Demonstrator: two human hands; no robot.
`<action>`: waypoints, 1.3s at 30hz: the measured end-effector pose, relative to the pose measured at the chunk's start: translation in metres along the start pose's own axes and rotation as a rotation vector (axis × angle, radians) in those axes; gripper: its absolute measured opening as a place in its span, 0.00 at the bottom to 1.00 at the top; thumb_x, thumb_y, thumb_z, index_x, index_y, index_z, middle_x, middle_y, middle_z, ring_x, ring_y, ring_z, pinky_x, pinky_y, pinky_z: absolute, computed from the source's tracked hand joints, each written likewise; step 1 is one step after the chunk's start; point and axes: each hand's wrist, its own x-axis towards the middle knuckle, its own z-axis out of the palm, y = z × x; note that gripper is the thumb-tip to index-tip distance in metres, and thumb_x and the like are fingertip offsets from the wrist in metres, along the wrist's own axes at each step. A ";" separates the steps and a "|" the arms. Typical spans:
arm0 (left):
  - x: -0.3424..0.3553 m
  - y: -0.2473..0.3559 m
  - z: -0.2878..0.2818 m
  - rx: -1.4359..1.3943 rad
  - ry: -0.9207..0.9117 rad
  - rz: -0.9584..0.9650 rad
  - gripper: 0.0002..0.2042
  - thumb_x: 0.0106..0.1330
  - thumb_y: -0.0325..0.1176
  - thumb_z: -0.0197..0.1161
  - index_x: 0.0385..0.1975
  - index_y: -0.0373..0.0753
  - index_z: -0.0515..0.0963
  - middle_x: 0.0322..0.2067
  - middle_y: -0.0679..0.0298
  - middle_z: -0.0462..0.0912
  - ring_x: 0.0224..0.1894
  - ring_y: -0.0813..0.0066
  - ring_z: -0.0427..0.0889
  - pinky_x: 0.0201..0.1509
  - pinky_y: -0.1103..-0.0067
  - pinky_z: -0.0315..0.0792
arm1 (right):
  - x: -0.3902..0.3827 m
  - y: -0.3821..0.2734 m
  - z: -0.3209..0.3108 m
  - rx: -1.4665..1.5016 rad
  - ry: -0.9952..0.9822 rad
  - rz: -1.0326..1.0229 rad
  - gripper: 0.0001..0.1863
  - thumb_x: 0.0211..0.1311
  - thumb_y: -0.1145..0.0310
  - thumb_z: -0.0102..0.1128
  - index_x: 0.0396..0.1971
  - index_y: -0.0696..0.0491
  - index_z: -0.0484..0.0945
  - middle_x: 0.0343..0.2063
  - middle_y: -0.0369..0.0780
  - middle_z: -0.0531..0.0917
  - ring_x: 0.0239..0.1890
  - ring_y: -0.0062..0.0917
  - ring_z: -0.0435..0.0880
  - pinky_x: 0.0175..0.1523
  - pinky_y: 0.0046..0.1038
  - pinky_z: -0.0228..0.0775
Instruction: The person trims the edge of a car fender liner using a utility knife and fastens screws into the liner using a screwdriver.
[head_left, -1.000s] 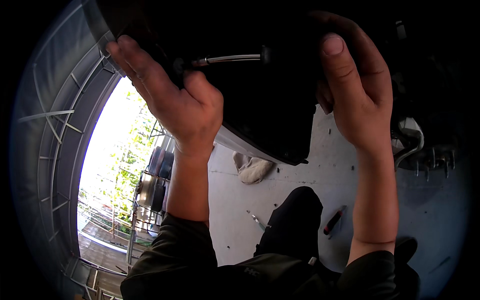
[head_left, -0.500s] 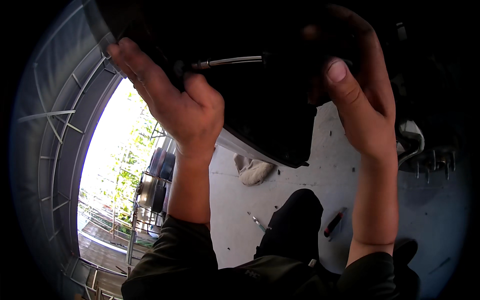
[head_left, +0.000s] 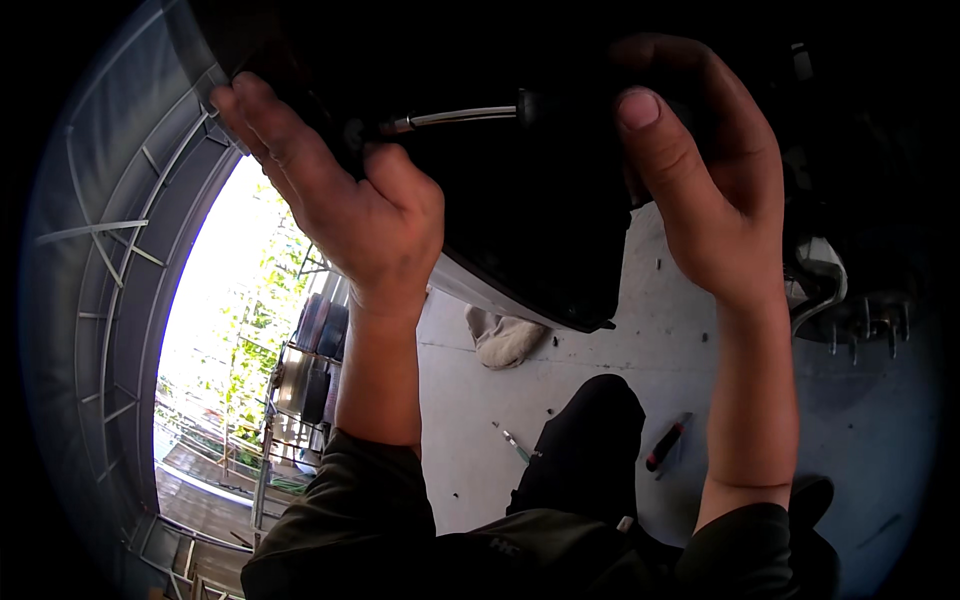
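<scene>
A screwdriver with a shiny metal shaft (head_left: 455,116) lies almost level in front of a dark panel (head_left: 540,240); its tip meets a small dark fastener on the left. My right hand (head_left: 715,190) is curled at the handle end, thumb and fingers bent around it, though deep shadow hides most of the handle. On the left, my left hand (head_left: 350,205) rests along the panel's edge with its fingers stretched out. Its thumb is close to the screwdriver tip.
A hub with several studs (head_left: 870,325) and a bent metal part (head_left: 822,268) stand at right. On the pale floor lie a light cloth (head_left: 503,340), a red-and-black tool (head_left: 665,447) and a slim pen-like tool (head_left: 515,445). A rack (head_left: 300,390) stands at left.
My right hand has turned and shifted a little to the left, its thumb and fingers closer around the handle. The left hand has hardly moved.
</scene>
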 end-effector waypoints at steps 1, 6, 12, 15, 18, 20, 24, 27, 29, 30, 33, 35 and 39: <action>0.000 0.000 0.000 0.000 0.000 -0.005 0.45 0.63 0.30 0.51 0.82 0.33 0.41 0.80 0.33 0.43 0.82 0.33 0.43 0.83 0.52 0.48 | -0.001 -0.004 0.000 0.034 -0.032 0.134 0.23 0.75 0.56 0.66 0.59 0.56 0.78 0.34 0.33 0.84 0.26 0.09 0.76 0.29 0.14 0.65; -0.001 -0.003 -0.002 0.022 -0.003 -0.014 0.45 0.64 0.31 0.51 0.82 0.33 0.41 0.80 0.33 0.44 0.82 0.33 0.44 0.83 0.52 0.50 | -0.002 -0.006 0.014 0.264 0.013 0.048 0.20 0.74 0.58 0.68 0.56 0.56 0.81 0.35 0.33 0.84 0.27 0.10 0.77 0.30 0.14 0.66; 0.000 0.002 -0.002 0.015 -0.004 -0.013 0.44 0.64 0.31 0.51 0.82 0.33 0.41 0.80 0.33 0.43 0.82 0.33 0.44 0.83 0.52 0.48 | 0.001 -0.014 -0.010 0.021 -0.114 0.043 0.21 0.73 0.57 0.69 0.54 0.58 0.83 0.37 0.34 0.85 0.34 0.13 0.81 0.39 0.15 0.73; 0.001 -0.001 -0.001 -0.001 -0.001 -0.030 0.44 0.64 0.31 0.51 0.82 0.32 0.41 0.79 0.32 0.43 0.82 0.33 0.43 0.84 0.52 0.47 | 0.003 -0.019 -0.005 0.097 -0.162 0.470 0.21 0.74 0.58 0.67 0.55 0.58 0.82 0.39 0.35 0.85 0.37 0.13 0.82 0.40 0.15 0.74; -0.001 -0.005 -0.004 0.014 0.003 -0.012 0.44 0.65 0.32 0.51 0.82 0.31 0.41 0.79 0.32 0.44 0.82 0.33 0.43 0.84 0.52 0.47 | 0.000 0.007 0.005 -0.100 0.059 -0.162 0.21 0.76 0.58 0.64 0.57 0.59 0.81 0.41 0.36 0.84 0.34 0.12 0.81 0.35 0.12 0.72; -0.001 -0.004 0.000 0.017 0.001 -0.005 0.44 0.65 0.32 0.50 0.82 0.31 0.41 0.79 0.32 0.44 0.82 0.33 0.43 0.84 0.52 0.47 | -0.001 0.007 -0.008 -0.221 -0.075 -0.213 0.21 0.77 0.58 0.64 0.57 0.59 0.81 0.42 0.36 0.84 0.33 0.12 0.80 0.35 0.12 0.72; -0.001 0.002 0.003 -0.014 0.003 -0.017 0.43 0.65 0.32 0.50 0.81 0.29 0.41 0.79 0.32 0.44 0.82 0.33 0.43 0.84 0.52 0.46 | 0.001 -0.009 -0.017 -0.070 -0.215 0.048 0.20 0.76 0.60 0.65 0.56 0.59 0.81 0.40 0.34 0.82 0.30 0.10 0.76 0.33 0.13 0.69; 0.000 -0.002 -0.001 0.001 0.000 -0.015 0.43 0.65 0.31 0.49 0.81 0.29 0.41 0.79 0.33 0.45 0.82 0.33 0.43 0.84 0.52 0.46 | 0.005 -0.026 -0.015 -0.015 -0.250 0.503 0.19 0.75 0.61 0.67 0.57 0.59 0.80 0.38 0.34 0.81 0.29 0.09 0.73 0.32 0.14 0.66; 0.000 -0.003 -0.002 0.016 0.003 -0.005 0.43 0.65 0.31 0.49 0.81 0.29 0.41 0.79 0.33 0.45 0.82 0.33 0.43 0.84 0.52 0.46 | -0.005 -0.012 -0.008 -0.046 -0.169 0.324 0.20 0.75 0.62 0.67 0.58 0.59 0.79 0.39 0.35 0.82 0.31 0.11 0.75 0.35 0.16 0.69; 0.000 -0.003 -0.002 0.013 0.004 -0.001 0.43 0.65 0.31 0.49 0.81 0.29 0.41 0.79 0.33 0.45 0.82 0.33 0.43 0.84 0.52 0.46 | -0.004 -0.002 -0.008 -0.080 -0.158 0.147 0.22 0.74 0.61 0.68 0.59 0.59 0.78 0.40 0.37 0.82 0.34 0.13 0.78 0.37 0.17 0.71; -0.001 0.001 0.000 -0.002 0.003 -0.007 0.43 0.65 0.31 0.49 0.81 0.29 0.41 0.79 0.33 0.45 0.82 0.33 0.43 0.84 0.52 0.47 | -0.002 0.023 -0.018 -0.252 -0.155 -0.317 0.25 0.72 0.61 0.70 0.61 0.60 0.77 0.43 0.39 0.85 0.40 0.19 0.84 0.43 0.19 0.77; -0.001 0.001 0.000 0.001 0.002 -0.010 0.43 0.65 0.31 0.50 0.81 0.29 0.41 0.79 0.33 0.45 0.82 0.33 0.43 0.84 0.51 0.47 | -0.005 0.013 -0.014 -0.282 -0.160 -0.310 0.22 0.72 0.60 0.69 0.57 0.60 0.80 0.38 0.37 0.85 0.36 0.17 0.83 0.40 0.18 0.76; 0.000 0.001 0.000 0.007 0.001 -0.017 0.43 0.65 0.31 0.50 0.81 0.30 0.41 0.79 0.33 0.44 0.82 0.33 0.43 0.84 0.51 0.46 | -0.004 -0.013 -0.007 0.050 -0.160 0.198 0.16 0.75 0.60 0.66 0.49 0.58 0.85 0.25 0.30 0.81 0.25 0.10 0.75 0.32 0.15 0.67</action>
